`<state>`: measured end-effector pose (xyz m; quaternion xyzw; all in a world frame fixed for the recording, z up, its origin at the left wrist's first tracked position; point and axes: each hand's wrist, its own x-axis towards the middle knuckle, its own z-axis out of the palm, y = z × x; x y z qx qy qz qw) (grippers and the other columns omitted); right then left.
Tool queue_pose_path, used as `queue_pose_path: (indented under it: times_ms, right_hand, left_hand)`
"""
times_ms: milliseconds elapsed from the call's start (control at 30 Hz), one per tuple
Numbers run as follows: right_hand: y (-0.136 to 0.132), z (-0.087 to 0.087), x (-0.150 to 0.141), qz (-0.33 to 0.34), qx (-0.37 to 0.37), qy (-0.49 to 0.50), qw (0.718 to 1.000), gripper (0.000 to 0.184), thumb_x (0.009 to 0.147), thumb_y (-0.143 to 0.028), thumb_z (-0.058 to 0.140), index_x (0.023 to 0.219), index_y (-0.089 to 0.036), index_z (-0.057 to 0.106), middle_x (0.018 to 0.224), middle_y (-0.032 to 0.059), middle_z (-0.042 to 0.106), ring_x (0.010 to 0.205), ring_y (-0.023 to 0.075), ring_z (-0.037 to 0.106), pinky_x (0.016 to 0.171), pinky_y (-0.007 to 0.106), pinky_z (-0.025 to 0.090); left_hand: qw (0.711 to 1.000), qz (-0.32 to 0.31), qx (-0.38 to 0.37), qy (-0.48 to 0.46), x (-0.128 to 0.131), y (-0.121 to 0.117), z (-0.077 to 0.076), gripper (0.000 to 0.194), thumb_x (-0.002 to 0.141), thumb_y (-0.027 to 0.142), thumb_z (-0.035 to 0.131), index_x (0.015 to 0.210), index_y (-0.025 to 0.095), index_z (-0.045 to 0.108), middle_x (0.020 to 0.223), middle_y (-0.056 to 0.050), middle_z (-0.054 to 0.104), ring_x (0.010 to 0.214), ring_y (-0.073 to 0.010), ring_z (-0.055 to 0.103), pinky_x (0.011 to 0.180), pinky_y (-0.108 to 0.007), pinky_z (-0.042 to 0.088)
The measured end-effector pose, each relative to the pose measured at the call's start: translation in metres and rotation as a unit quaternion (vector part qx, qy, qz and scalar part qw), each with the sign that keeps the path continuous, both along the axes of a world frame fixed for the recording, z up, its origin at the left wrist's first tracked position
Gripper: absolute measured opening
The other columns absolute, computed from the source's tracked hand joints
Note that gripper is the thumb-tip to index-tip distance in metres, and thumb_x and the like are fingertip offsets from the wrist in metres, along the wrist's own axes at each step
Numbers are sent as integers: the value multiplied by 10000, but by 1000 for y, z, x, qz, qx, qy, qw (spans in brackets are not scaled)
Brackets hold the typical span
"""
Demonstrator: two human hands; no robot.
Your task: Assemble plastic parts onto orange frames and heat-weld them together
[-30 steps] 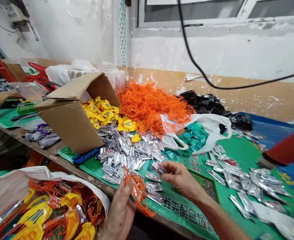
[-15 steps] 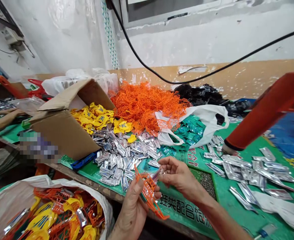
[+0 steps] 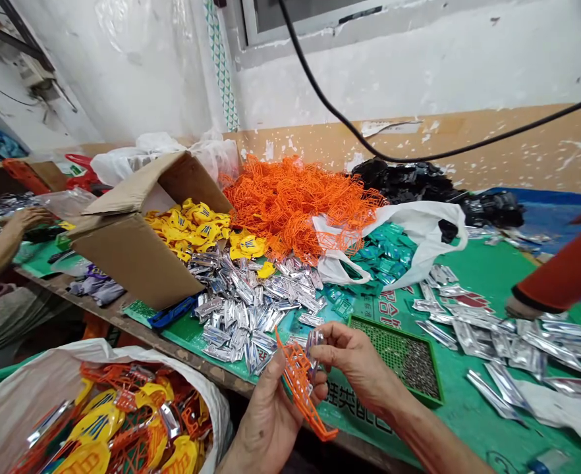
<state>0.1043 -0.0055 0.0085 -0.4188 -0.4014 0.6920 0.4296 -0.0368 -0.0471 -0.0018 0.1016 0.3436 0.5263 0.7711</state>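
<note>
- Your left hand (image 3: 271, 421) clamps an orange plastic lattice frame (image 3: 300, 388), its long axis slanting down-right, lower tip toward the bench's front edge (image 3: 196, 375).
- Your right hand (image 3: 354, 362) pinches a silver foil sachet (image 3: 314, 345) just beside the frame.
- A green mesh tray (image 3: 394, 355) sits just past your right hand.

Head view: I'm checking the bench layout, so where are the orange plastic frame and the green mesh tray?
Orange plastic frame (image 3: 300, 388), head view, on its middle lattice bars.
Green mesh tray (image 3: 394, 340), head view, on its upper rim.
</note>
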Motion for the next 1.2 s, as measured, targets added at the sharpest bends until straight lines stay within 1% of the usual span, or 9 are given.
queue_pose_path:
  times_ms: [200, 267, 367, 500, 567, 767, 867, 1033, 1200]
  right_hand:
    - [4, 0, 5, -6, 19, -10, 1000, 197, 629, -316, 759, 689, -172, 640, 613, -28, 576, 559, 95, 485, 562, 246, 381]
    - [4, 0, 6, 6, 14, -5, 1000, 223, 636, -340, 765, 711, -173, 638, 624, -27, 579, 566, 97, 492, 558, 246, 380]
    - [3, -3, 5, 32, -2, 6, 999, 268, 637, -369, 774, 749, -168, 637, 645, -18, 602, 555, 103, 517, 540, 251, 395]
    - [2, -7, 3, 33, -29, 24, 999, 400, 581, -338, 821, 888, -181, 618, 643, -37, 613, 509, 94, 523, 494, 236, 402]
    - [2, -8, 3, 29, -39, 30, 998, 433, 554, -316, 839, 888, -181, 599, 641, -36, 630, 498, 95, 541, 481, 229, 405]
    - [1, -7, 3, 41, -36, 22, 998, 344, 566, -299, 840, 770, -148, 608, 611, -3, 663, 473, 103, 567, 469, 231, 410]
    - [0, -6, 2, 40, -38, 23, 998, 346, 560, -294, 845, 776, -149, 618, 618, -11, 665, 481, 100, 577, 470, 226, 415]
    - [1, -6, 3, 40, -40, 26, 998, 346, 565, -306, 841, 792, -150, 631, 655, -3, 677, 517, 121, 611, 496, 242, 438]
    - [1, -8, 4, 42, -41, 21, 998, 326, 587, -324, 824, 805, -143, 663, 705, 13, 684, 524, 114, 598, 512, 248, 427]
  left_hand:
    - [999, 17, 20, 30, -4, 0, -2, 264, 807, 360, 682, 1005, 185, 685, 1061, -70, 713, 940, -238, 673, 860, -374, 532]
    - [999, 21, 26, 41, -5, 0, -2, 275, 789, 369, 701, 985, 175, 687, 1073, -75, 708, 992, -252, 655, 885, -373, 521]
    - [998, 29, 23, 59, -5, 0, -1, 296, 776, 379, 712, 989, 174, 688, 1052, -76, 712, 1004, -264, 648, 891, -385, 516]
    - [995, 47, 34, 81, -3, 0, 2, 334, 755, 379, 732, 1018, 179, 681, 1013, -72, 720, 977, -263, 656, 896, -388, 507]
    - [994, 57, 38, 91, -2, 0, 3, 355, 748, 373, 741, 1043, 187, 672, 976, -64, 726, 951, -253, 665, 900, -384, 502]
    - [991, 72, 34, 105, -4, -2, 3, 299, 755, 355, 738, 1006, 204, 678, 892, -37, 727, 882, -227, 677, 883, -376, 499]
    - [991, 75, 40, 100, -6, -2, 0, 309, 736, 374, 752, 986, 205, 685, 896, -33, 723, 838, -213, 674, 848, -363, 511]
    - [991, 78, 40, 101, -8, -1, -4, 273, 726, 368, 763, 928, 197, 695, 862, -14, 716, 717, -145, 645, 802, -310, 526]
    - [990, 81, 30, 107, -8, -1, -2, 294, 709, 378, 776, 912, 185, 689, 847, -18, 711, 696, -144, 639, 781, -311, 537]
